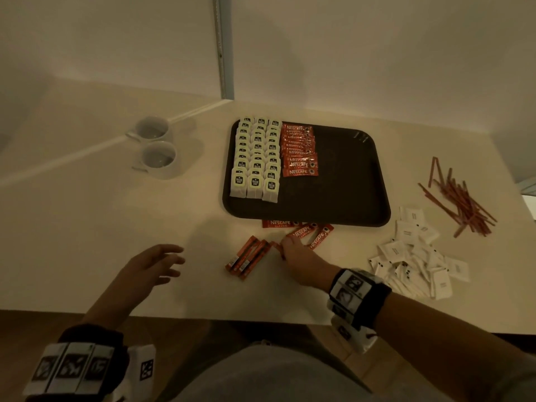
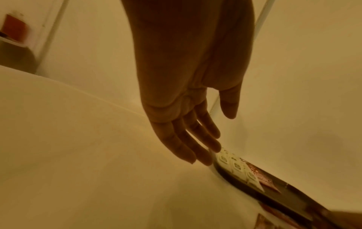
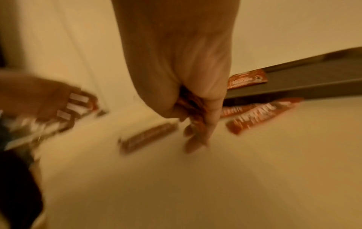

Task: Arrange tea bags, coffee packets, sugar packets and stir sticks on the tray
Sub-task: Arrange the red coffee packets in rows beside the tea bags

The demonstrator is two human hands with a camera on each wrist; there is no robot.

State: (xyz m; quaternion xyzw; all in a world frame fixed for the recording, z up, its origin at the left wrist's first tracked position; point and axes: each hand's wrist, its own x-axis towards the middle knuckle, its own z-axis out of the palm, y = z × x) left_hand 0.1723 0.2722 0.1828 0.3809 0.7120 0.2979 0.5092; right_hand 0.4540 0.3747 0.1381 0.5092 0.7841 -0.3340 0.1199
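A dark brown tray (image 1: 348, 184) lies on the white table with three columns of tea bags (image 1: 256, 158) at its left and a column of red coffee packets (image 1: 299, 150) beside them. Loose coffee packets (image 1: 314, 235) lie just in front of the tray, and a few more (image 1: 248, 258) to their left. My right hand (image 1: 287, 248) is down among them, its fingers curled round red coffee packets (image 3: 192, 111). My left hand (image 1: 171, 261) hovers over bare table to the left, fingers (image 2: 197, 148) straight and holding nothing. Sugar packets (image 1: 417, 256) and stir sticks (image 1: 461, 203) lie right of the tray.
Two white cups (image 1: 155, 143) stand left of the tray near the wall. The right half of the tray is bare. The table's front edge (image 1: 232, 317) runs just before my forearms, with my lap below it.
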